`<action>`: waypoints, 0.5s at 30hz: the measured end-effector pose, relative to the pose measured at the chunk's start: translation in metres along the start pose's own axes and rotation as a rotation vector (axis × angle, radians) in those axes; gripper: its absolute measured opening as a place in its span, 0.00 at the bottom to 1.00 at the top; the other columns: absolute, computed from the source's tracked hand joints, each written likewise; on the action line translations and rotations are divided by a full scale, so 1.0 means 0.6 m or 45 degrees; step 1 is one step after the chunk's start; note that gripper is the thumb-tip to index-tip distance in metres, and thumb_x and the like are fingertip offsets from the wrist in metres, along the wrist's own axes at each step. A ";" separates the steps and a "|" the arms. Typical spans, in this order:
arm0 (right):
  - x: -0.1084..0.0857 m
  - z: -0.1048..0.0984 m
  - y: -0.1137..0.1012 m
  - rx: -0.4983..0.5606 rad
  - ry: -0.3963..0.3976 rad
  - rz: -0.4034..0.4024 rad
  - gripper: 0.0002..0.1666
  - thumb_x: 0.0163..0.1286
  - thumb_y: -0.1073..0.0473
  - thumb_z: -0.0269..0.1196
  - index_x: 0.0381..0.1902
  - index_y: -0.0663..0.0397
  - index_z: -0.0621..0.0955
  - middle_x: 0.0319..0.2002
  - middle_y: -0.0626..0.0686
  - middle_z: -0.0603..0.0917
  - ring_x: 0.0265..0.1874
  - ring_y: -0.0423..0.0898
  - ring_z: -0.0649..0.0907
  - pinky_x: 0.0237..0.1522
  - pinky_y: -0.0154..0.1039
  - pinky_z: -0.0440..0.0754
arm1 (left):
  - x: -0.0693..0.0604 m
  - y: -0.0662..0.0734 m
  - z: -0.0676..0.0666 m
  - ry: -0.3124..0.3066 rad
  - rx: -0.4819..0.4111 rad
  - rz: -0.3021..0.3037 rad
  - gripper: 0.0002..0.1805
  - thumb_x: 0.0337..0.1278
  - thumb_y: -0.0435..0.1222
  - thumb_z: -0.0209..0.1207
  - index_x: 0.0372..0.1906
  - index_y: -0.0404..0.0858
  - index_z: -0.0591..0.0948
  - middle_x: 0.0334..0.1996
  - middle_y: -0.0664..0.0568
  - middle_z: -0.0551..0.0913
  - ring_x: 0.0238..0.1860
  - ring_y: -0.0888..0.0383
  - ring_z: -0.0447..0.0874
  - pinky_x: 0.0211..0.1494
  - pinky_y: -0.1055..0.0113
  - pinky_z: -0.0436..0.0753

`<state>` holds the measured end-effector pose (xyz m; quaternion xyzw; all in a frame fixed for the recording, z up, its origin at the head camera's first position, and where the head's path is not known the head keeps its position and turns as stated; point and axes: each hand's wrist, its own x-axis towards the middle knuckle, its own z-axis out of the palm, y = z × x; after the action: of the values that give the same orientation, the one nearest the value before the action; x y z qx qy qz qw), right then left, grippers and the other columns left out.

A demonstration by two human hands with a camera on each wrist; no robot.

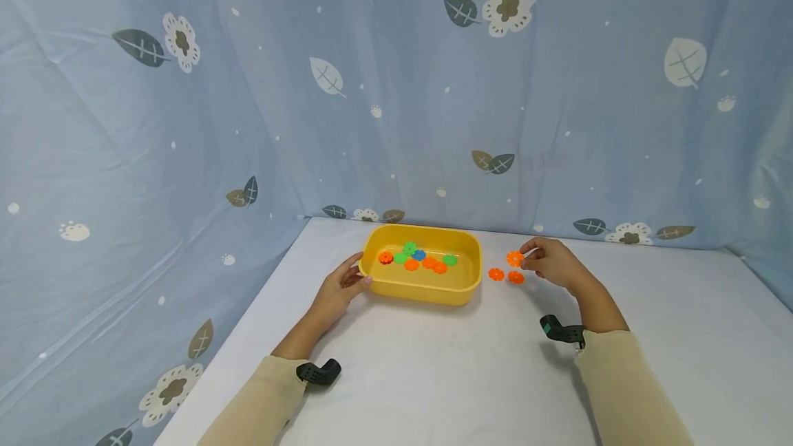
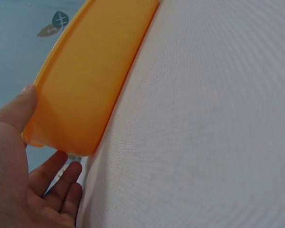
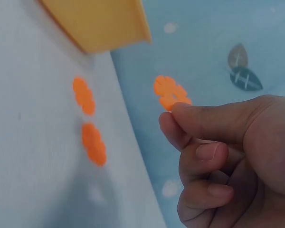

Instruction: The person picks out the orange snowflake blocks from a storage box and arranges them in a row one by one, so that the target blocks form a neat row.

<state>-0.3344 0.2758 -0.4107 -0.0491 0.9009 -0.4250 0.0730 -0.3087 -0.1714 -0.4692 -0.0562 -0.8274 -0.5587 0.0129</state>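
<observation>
A yellow plastic basin (image 1: 421, 291) holds several flower-shaped plastic discs in orange, green and blue, such as a green disc (image 1: 449, 261). My left hand (image 1: 336, 293) grips the basin's left end, the thumb at its rim and other fingertips near the corner in the left wrist view. Right of the basin, my right hand (image 1: 551, 263) pinches an orange flower disc (image 3: 165, 87) between thumb and index finger, raised off the table. Two more orange discs lie flat below it, the left disc (image 1: 496, 274) and the right disc (image 1: 516, 277).
A white-covered table (image 1: 434, 377) lies under everything. Behind it and along the left hangs a blue curtain (image 1: 396, 88) with leaf and flower prints. Black straps with small cameras sit on both wrists, such as the right wrist camera (image 1: 560, 330).
</observation>
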 end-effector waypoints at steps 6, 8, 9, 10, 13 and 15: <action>-0.005 -0.008 0.032 -0.007 0.001 0.022 0.19 0.69 0.62 0.60 0.55 0.66 0.74 0.39 0.58 0.81 0.34 0.56 0.78 0.34 0.43 0.77 | -0.002 0.001 0.000 -0.002 0.013 0.004 0.35 0.58 0.48 0.66 0.71 0.57 0.67 0.61 0.47 0.76 0.57 0.51 0.77 0.60 0.53 0.75; -0.006 -0.008 0.040 -0.015 0.002 0.049 0.19 0.68 0.62 0.60 0.54 0.66 0.74 0.39 0.57 0.81 0.34 0.54 0.78 0.34 0.42 0.77 | -0.003 0.000 0.000 -0.007 0.014 0.005 0.36 0.58 0.49 0.66 0.71 0.57 0.67 0.61 0.46 0.76 0.57 0.51 0.77 0.60 0.53 0.75; -0.006 -0.008 0.044 -0.015 0.002 0.057 0.20 0.68 0.62 0.60 0.54 0.67 0.74 0.39 0.58 0.81 0.34 0.54 0.78 0.34 0.42 0.77 | -0.003 0.000 -0.001 -0.011 0.014 0.009 0.36 0.58 0.49 0.66 0.71 0.57 0.67 0.61 0.46 0.76 0.57 0.51 0.77 0.60 0.53 0.75; -0.007 -0.008 0.047 -0.016 0.001 0.065 0.20 0.68 0.63 0.60 0.54 0.67 0.74 0.39 0.58 0.81 0.33 0.53 0.78 0.34 0.42 0.77 | -0.003 0.000 -0.001 -0.015 0.011 0.012 0.37 0.58 0.49 0.66 0.72 0.57 0.66 0.61 0.46 0.76 0.57 0.50 0.77 0.60 0.52 0.75; -0.007 -0.007 0.059 -0.013 0.010 0.075 0.20 0.67 0.64 0.61 0.53 0.68 0.74 0.39 0.58 0.81 0.31 0.51 0.78 0.33 0.42 0.77 | -0.003 0.000 -0.002 -0.029 0.010 0.030 0.38 0.57 0.51 0.66 0.72 0.55 0.66 0.61 0.45 0.76 0.57 0.50 0.76 0.60 0.52 0.75; -0.007 -0.005 0.067 -0.025 0.007 0.069 0.20 0.66 0.64 0.61 0.53 0.69 0.74 0.39 0.58 0.82 0.30 0.50 0.78 0.32 0.42 0.77 | -0.003 0.000 -0.003 -0.037 0.009 0.036 0.39 0.57 0.51 0.66 0.73 0.54 0.65 0.61 0.45 0.77 0.57 0.49 0.76 0.60 0.51 0.75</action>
<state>-0.3316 0.3043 -0.4393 -0.0241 0.9062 -0.4142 0.0815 -0.3070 -0.1732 -0.4684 -0.0760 -0.8286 -0.5546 0.0089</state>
